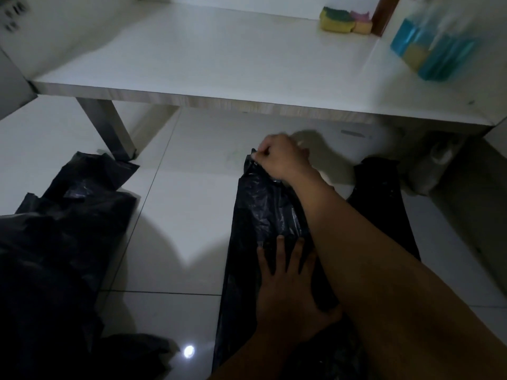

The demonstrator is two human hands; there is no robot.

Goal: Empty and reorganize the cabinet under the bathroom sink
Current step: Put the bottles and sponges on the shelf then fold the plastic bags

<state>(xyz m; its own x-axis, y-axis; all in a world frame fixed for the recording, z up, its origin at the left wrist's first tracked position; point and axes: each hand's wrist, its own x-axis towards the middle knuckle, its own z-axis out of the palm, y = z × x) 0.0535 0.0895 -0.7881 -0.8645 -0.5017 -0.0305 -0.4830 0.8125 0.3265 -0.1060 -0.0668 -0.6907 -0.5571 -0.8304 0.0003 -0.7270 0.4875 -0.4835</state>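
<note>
Head | right hand [284,159] pinches black bag [260,212] | left hand [288,275] presses it flat

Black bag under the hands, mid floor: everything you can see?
The black bag is thin, glossy, crinkled plastic, lying long and flat on the white floor tiles, pointing away from the camera. The right hand pinches its far edge; the left hand presses flat on its middle, fingers spread.
</note>
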